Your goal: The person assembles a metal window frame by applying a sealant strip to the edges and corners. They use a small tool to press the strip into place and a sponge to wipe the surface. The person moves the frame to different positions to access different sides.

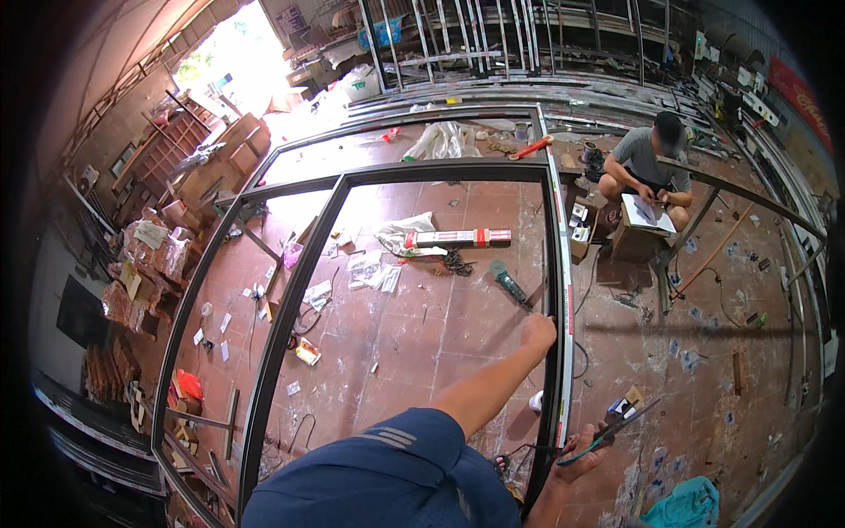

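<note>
A large dark metal frame (331, 207) of rectangular tubes stands in front of me, with a crossbar and a lighter strip along its right side. My left hand (539, 333) reaches across to that right-hand upright and closes on it; its fingertips are partly hidden. Lower down, outside the same upright, my right hand (581, 453) has its fingers closed around a slim pointed tool (630, 417), dark with a teal part. Its exact kind does not show. Beyond my left hand, a green angle grinder (510, 286) lies on the floor.
A long red-and-white box (462, 238) and plastic wrap (365, 270) lie on the tiled floor. At the right, another person (647, 172) crouches over papers on a small wooden box (635, 242). A teal cloth (685, 506) lies near right; metal bars (528, 92) are piled behind.
</note>
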Demonstrator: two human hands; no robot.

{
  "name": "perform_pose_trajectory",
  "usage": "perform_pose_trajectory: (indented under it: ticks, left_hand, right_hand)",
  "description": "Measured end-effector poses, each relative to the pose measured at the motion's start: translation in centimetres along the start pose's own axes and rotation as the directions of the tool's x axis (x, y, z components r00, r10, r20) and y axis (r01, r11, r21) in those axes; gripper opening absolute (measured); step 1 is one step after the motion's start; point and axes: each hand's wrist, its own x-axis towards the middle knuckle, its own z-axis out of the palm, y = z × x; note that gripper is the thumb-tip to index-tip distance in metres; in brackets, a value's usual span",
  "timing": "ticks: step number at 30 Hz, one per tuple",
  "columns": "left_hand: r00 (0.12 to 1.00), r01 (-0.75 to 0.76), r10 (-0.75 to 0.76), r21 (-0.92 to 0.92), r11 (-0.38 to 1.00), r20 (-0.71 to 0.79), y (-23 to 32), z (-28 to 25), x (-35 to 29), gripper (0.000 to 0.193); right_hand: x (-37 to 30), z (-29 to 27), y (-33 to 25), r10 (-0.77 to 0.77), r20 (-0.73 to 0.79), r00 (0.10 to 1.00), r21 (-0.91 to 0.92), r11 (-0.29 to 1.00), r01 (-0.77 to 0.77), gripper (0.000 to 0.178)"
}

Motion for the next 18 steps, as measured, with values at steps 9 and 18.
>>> perform_pose_trajectory:
  ticks: [9, 18]
  left_hand:
    - [0.993, 0.112, -0.112, -0.016, 0.994, 0.024, -5.2, 3.1, 3.0, 0.042]
    - [0.992, 0.076, -0.075, -0.003, 0.997, 0.101, -0.2, 0.7, -5.2, 0.042]
  right_hand:
    - [0.1, -1.0, 1.1, 0.023, 0.09, 0.996, 0.024, 0.999, -0.025, 0.028]
    - [1.1, -1.8, 0.7, 0.005, 0.062, 0.998, 0.001, 1.0, -0.005, 0.028]
